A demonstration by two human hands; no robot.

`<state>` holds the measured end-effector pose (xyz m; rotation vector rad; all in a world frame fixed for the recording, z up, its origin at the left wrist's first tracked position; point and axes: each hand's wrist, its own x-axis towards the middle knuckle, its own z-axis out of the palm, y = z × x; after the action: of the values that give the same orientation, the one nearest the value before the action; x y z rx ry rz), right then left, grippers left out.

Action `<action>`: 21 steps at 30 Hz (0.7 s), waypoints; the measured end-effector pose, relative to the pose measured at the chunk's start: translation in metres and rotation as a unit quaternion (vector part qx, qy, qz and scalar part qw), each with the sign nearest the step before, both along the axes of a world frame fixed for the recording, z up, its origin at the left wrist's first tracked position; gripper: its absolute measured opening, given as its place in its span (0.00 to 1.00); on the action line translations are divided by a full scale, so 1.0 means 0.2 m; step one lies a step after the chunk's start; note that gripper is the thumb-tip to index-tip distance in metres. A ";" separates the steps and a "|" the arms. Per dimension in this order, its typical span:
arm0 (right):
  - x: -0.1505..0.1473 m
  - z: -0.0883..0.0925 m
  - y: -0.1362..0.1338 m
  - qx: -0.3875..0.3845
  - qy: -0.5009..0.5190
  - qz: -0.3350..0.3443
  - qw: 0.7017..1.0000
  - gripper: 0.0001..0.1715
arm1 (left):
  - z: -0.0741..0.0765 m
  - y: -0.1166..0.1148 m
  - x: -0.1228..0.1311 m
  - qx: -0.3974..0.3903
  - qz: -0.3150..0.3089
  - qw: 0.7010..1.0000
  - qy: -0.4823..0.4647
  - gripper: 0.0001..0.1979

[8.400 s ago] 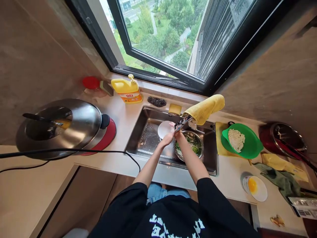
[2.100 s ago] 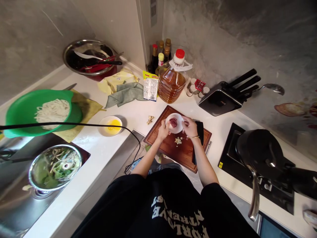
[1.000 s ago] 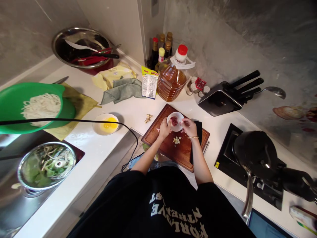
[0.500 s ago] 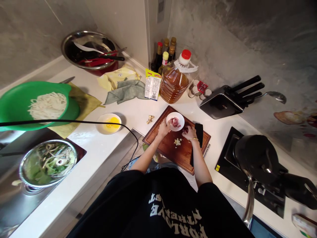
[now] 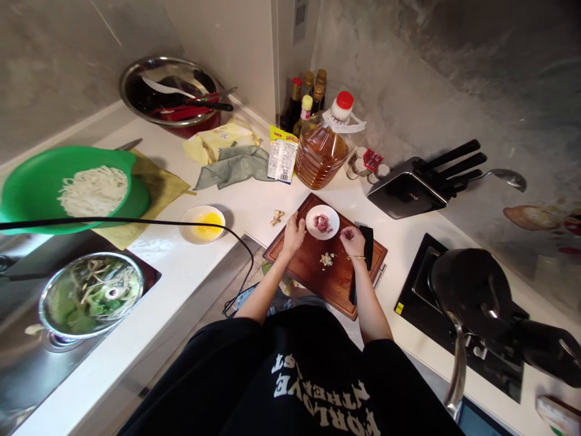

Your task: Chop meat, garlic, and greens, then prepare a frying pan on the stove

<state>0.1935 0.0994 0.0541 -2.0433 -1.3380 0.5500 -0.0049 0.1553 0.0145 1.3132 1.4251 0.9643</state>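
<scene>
Your left hand (image 5: 294, 237), empty, fingers spread, just beside the left rim of the white bowl (image 5: 322, 209); your right hand (image 5: 353, 241), fingers half-curled near the right rim, grip impossible to tell. Evidently done: meat (image 5: 322, 223) gathered in the bowl near the far corner of the cutting board (image 5: 338, 280), and garlic (image 5: 326, 260), seemingly, chopped mid-board. Probably left: ginger (image 5: 276, 217), or similar, uncut on the surface (image 5: 249, 209) beyond the board's far-left edge.

Before us, a round white bowl (image 5: 309, 223) of red meat (image 5: 322, 223) sits on a rectangular brown wooden board (image 5: 336, 287), pale chopped pieces (image 5: 326, 260) nearer us. Behind the board stands a clear plastic jug (image 5: 320, 151); we have a round green plastic basin (image 5: 34, 175) at left, a boxy black knife block (image 5: 405, 191) at right.
</scene>
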 end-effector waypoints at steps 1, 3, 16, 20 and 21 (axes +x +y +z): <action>-0.01 0.03 0.02 0.048 0.019 -0.006 0.999 0.07 | 0.00 0.00 -0.01 0.002 0.007 1.000 -0.004 0.24; -0.05 0.08 0.06 0.107 0.041 0.008 0.993 0.12 | 0.00 0.01 -0.01 0.007 0.013 1.000 -0.011 0.23; -0.10 0.10 0.14 0.013 -0.045 0.077 0.996 0.17 | 0.01 -0.04 -0.04 0.022 -0.015 0.999 -0.018 0.17; -0.15 0.09 0.21 -0.017 -0.064 0.093 0.993 0.16 | 0.02 -0.05 -0.05 0.032 -0.024 0.999 0.000 0.16; -0.16 0.09 0.22 -0.038 -0.078 0.117 0.989 0.17 | 0.02 -0.05 -0.05 0.033 -0.025 0.999 0.005 0.15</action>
<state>0.1607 0.1436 0.0720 -2.0377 -1.6876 0.5610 -0.0149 0.1451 0.0182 1.3971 1.3709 0.9813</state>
